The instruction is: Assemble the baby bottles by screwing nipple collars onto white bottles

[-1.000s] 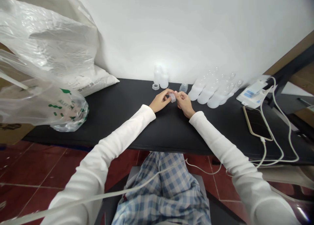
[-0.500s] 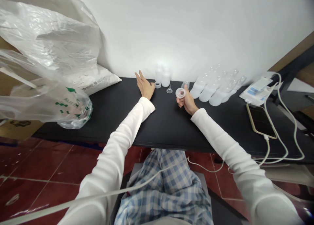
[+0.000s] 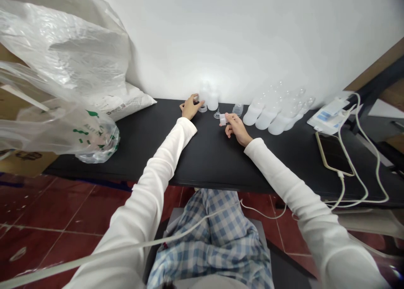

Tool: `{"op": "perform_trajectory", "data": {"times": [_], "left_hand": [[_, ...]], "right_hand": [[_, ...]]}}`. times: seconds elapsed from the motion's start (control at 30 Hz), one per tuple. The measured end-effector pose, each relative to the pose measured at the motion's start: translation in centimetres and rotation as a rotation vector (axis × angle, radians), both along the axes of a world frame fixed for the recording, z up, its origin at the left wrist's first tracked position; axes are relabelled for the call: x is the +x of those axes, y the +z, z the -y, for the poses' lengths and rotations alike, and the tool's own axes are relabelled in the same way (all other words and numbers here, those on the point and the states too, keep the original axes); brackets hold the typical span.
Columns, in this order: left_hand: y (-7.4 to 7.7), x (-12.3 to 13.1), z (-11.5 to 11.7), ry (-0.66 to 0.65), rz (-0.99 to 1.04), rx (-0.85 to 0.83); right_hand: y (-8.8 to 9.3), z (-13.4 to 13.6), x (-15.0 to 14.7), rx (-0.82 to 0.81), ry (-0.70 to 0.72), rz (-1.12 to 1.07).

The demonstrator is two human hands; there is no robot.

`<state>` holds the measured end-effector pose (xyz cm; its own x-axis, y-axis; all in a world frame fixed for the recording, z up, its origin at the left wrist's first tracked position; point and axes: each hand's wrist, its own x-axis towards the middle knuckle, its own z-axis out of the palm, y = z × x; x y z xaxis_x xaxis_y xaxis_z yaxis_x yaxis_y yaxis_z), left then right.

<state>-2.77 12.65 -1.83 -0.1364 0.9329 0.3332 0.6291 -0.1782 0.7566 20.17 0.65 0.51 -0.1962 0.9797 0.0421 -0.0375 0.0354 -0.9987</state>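
My right hand [image 3: 236, 128] pinches a translucent, flanged plastic collar [image 3: 222, 119] between thumb and fingers, turned on its side above the table. My left hand [image 3: 190, 107] reaches to a second plastic ring [image 3: 203, 108] lying near the wall. Its fingers are curved but apart, with the thumb at the ring's edge. Just right of that ring, a clear bottle teat [image 3: 216, 114] stands on its base. Behind them are small milky bottles [image 3: 213, 101]. Beyond my right hand lies a clear dome cap [image 3: 237, 109].
Several milky bottles with clear domed tops [image 3: 277, 112] stand at the right. Farther right are a phone [image 3: 335, 153], white cables [image 3: 362, 184] and a white-blue package [image 3: 328, 115]. Plastic bags [image 3: 94, 133] crowd the left of the black table [image 3: 208, 163]. A white wall closes the back.
My left hand has turned and curled its fingers toward the ring by the bottles. My right hand has moved slightly left and tipped the collar from face-up to sideways.
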Motion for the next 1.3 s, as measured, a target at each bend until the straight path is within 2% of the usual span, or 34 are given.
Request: {"op": "perform_trajectory", "data": {"times": [0.13, 0.27, 0.47, 0.63, 0.7, 0.77, 0.83, 0.9, 1.0, 1.1, 1.17, 1.3], "left_hand": [[0.5, 0.3, 0.7, 0.014, -0.072, -0.002], [0.6, 0.5, 0.8, 0.047, -0.03, 0.016], [0.8, 1.2, -0.6, -0.048, -0.036, 0.155], [1.1, 1.5, -1.1, -0.069, -0.015, 0.185], [1.2, 1.6, -0.6, -0.043, -0.027, 0.224], [1.2, 1.9, 0.4, 0.058, -0.044, 0.283], [1.2, 2.3, 1.9, 0.162, -0.075, 0.341], [1.2, 2.8, 3.9, 0.18, -0.121, 0.37], [1.4, 3.1, 7.1, 0.071, -0.219, 0.378], [1.9, 2.9, 9.4, -0.151, -0.353, 0.357], [2.2, 2.5, 9.9, -0.247, -0.381, 0.337], [2.6, 1.3, 9.4, -0.346, -0.373, 0.315]], "right_hand": [[-0.1, -0.1, 0.1, 0.033, 0.026, 0.036], [-0.2, -0.1, 0.1, 0.074, 0.043, 0.05], [-0.3, -0.2, 0.0, 0.057, 0.032, 0.054], [-0.3, -0.3, 0.2, 0.059, 0.053, 0.044], [-0.2, -0.3, 0.2, 0.066, 0.056, 0.051], [-0.3, -0.3, 0.2, 0.076, 0.043, 0.063], [-0.3, -0.3, 0.2, 0.1, 0.014, 0.061], [-0.3, -0.3, 0.3, 0.124, -0.017, 0.042], [-0.3, -0.2, 0.4, 0.123, -0.048, -0.007], [-0.2, -0.2, 0.7, 0.1, -0.069, -0.051], [-0.1, -0.3, 0.9, 0.089, -0.063, -0.063], [0.0, -0.5, 1.3, 0.064, -0.057, -0.081]]}}
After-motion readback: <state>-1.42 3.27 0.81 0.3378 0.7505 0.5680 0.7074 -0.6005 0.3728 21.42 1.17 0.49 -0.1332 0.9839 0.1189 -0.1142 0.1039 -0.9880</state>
